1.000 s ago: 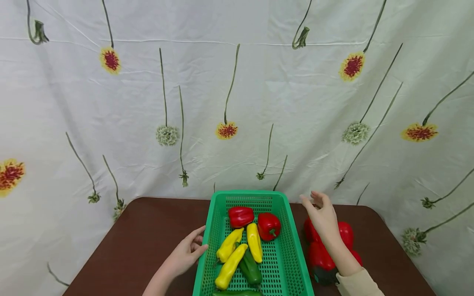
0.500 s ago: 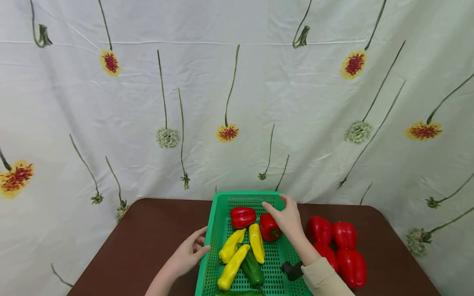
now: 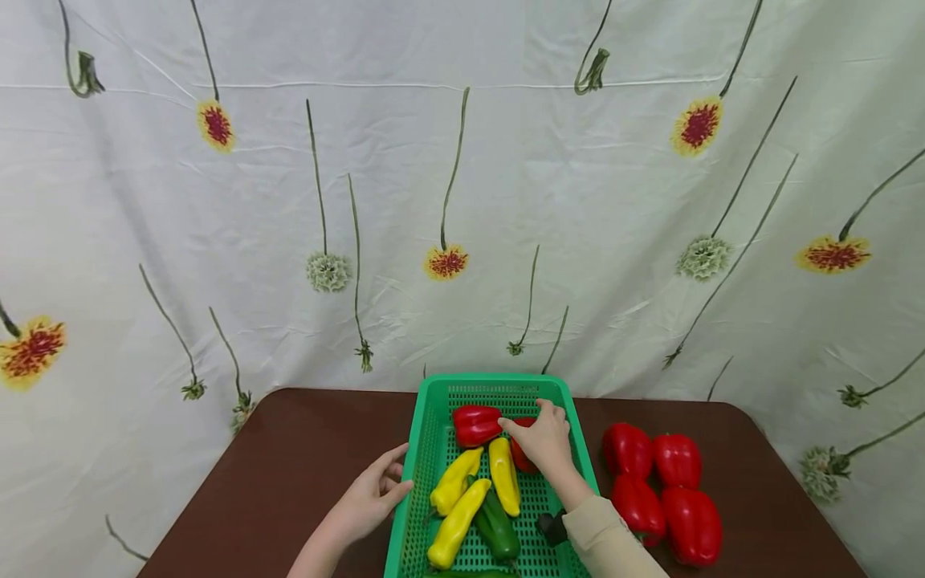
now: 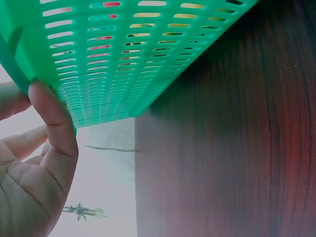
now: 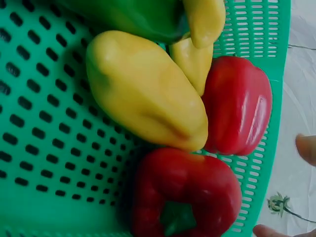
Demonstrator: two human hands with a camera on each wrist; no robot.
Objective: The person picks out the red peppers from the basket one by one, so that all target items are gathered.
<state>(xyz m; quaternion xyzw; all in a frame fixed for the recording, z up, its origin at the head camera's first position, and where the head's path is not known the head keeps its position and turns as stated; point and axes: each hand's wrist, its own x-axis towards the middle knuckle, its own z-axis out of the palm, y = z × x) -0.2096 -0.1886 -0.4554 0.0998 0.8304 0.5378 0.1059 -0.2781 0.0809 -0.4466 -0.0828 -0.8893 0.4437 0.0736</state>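
A green perforated plastic basket (image 3: 494, 377) stands on the table. My left hand (image 3: 367, 496) holds its left rim, with the thumb (image 4: 52, 111) against the outer wall and fingers at the rim. Inside, my right hand (image 3: 545, 441) hovers over a red bell pepper (image 5: 190, 192), thumb and fingers spread and partly hiding it in the head view. The right wrist view shows fingertips (image 5: 307, 148) at its edge, apart from the pepper. Beside it lie another red bell pepper (image 3: 477, 425), yellow peppers (image 3: 458, 526) and a green pepper (image 3: 497, 526).
Several red bell peppers (image 3: 691, 526) sit grouped on the dark brown table (image 3: 289, 449), right of the basket. A flower-printed white cloth (image 3: 462, 177) hangs behind the table. A black wrist-camera piece (image 3: 552, 527) shows by the right sleeve (image 3: 610, 538).
My right hand has moved left from above the red peppers on the table, over the basket's right side, and down toward the red bell pepper inside. The left hand stays at the rim.
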